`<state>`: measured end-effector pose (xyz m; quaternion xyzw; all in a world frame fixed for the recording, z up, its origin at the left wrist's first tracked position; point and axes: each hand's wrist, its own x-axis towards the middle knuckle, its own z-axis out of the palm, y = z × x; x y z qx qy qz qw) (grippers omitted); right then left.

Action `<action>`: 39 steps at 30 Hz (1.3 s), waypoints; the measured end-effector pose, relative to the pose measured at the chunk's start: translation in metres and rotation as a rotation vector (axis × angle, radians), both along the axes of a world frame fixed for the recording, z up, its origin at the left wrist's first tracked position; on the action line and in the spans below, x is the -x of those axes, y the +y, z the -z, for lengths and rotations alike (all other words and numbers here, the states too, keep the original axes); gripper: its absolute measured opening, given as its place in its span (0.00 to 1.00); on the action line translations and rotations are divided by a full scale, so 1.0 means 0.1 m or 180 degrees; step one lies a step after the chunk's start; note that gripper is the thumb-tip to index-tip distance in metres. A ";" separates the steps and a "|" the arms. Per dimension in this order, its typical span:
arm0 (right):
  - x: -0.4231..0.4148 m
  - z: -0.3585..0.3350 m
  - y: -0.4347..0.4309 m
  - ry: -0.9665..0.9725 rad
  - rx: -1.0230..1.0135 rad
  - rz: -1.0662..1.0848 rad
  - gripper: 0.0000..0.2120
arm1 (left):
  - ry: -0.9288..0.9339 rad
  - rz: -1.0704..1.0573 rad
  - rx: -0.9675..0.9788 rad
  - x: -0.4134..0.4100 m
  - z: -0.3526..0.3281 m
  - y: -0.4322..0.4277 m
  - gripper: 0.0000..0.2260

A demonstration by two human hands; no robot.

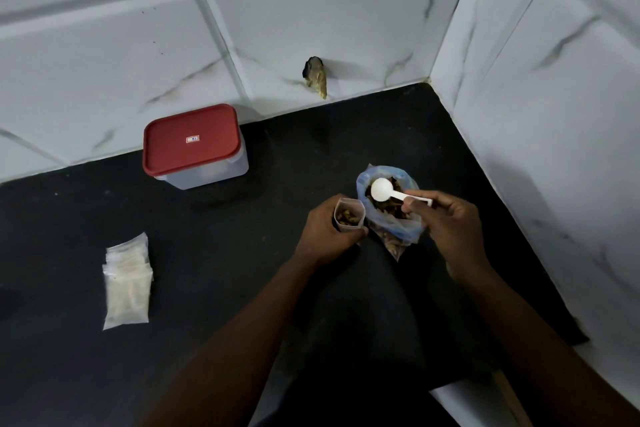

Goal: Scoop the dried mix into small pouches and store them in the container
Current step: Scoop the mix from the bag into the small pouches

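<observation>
scooping is the step in hand. our left hand (325, 230) curls round a small clear plastic pouch (348, 217) and holds it upright, mouth open, just beside the big bag. brown dried mix already shows inside the pouch, up near the rim. our right hand (446, 229) pinches the flat handle of a white plastic measuring spoon (382, 190) between thumb and fingers. its round bowl hovers over the open mouth of the blue-tinted plastic bag of dried mix (391, 222), which stands on the black worktop (207, 270). the bowl looks bare (we cannot tell whether it faces up or down).

we judge this pouch close to full, so the next move is either one more dip into the bag or setting the spoon down to close the pouch's top. a dip calls for a level carry across the short gap so nothing spills. the clear rectangular plastic container (194, 146) sits well apart at the back left against the white marbled tile wall (104, 62), with its red lid on, so storing will need that lid off first. a stack of flat clear pouches (127, 284) waits at the left.
</observation>
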<state>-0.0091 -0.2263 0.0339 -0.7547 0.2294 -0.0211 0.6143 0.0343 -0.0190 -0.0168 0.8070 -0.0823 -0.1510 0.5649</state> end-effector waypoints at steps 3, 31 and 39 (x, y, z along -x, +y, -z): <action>-0.04 0.13 -0.06 0.0297 0.0459 -0.0022 0.08 | 0.0004 0.0036 -0.0059 0.02 0.00 0.00 0.17; 0.04 0.02 0.83 0.0083 0.0291 -0.1154 0.04 | 0.0654 -0.0227 0.0824 0.40 -0.27 0.55 0.25; 0.04 0.01 1.33 0.0413 -0.0182 -0.1009 0.05 | 0.0834 -0.0802 0.1229 0.54 -0.25 1.09 0.13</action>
